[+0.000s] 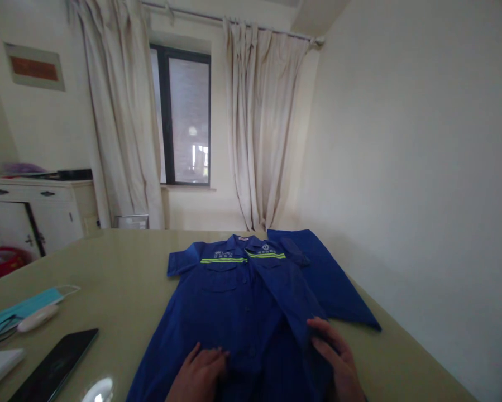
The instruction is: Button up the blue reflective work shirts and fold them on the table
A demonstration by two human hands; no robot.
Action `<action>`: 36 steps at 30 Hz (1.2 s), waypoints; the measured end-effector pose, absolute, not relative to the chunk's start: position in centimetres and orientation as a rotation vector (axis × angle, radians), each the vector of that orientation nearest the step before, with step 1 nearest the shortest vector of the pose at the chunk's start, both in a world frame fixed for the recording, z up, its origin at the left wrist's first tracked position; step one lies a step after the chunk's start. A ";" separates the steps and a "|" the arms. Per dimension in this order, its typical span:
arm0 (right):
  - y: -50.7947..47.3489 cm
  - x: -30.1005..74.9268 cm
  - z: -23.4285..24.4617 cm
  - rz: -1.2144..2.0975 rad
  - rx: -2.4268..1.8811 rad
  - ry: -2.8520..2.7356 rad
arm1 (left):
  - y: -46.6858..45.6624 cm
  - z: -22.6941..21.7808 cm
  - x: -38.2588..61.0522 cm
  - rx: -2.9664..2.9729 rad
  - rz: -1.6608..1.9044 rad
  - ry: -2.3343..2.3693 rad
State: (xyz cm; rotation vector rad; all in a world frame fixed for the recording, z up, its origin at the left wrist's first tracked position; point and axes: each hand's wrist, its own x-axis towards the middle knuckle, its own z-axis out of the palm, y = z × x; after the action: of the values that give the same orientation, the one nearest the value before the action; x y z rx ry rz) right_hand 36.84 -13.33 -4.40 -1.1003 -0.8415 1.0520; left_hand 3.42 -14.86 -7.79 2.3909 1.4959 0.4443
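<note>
The blue work shirt (238, 296) lies front-up mid-tabletop (120, 268), one side folded inward. The left hand (200, 374) and right hand (336, 357) press flat and open on its near end, gripping nothing. Even outward pressure would probably keep the fold crisp. A phone (53, 365) and a face mask (20, 310) lie to the left, and curtains (259, 128) hang beyond.

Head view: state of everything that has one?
blue shirt, flat, front up, one side folded in
left hand, open, flat on shirt
right hand, on the fold, grip unclear
phone, screen dark
curtains, drawn apart
</note>
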 end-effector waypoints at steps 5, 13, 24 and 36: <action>-13.5 38.9 -3.6 0.880 -1.150 -0.918 | -15.3 -7.9 -2.6 2.291 0.829 1.691; -10.1 36.4 3.6 0.873 -1.297 -1.972 | -11.4 -3.2 6.9 2.434 0.576 1.607; -1.7 33.4 -4.2 0.569 -1.471 -1.648 | -3.4 -3.8 15.2 2.544 0.448 1.074; -0.4 40.0 -2.7 0.611 -1.556 -1.581 | 0.0 -5.2 12.7 2.409 0.572 1.706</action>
State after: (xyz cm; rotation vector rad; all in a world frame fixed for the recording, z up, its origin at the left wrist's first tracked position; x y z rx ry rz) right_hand 40.01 -0.38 -2.68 -1.5559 -1.5808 0.6107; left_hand 12.67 -0.03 -5.17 2.4086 1.7065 0.5719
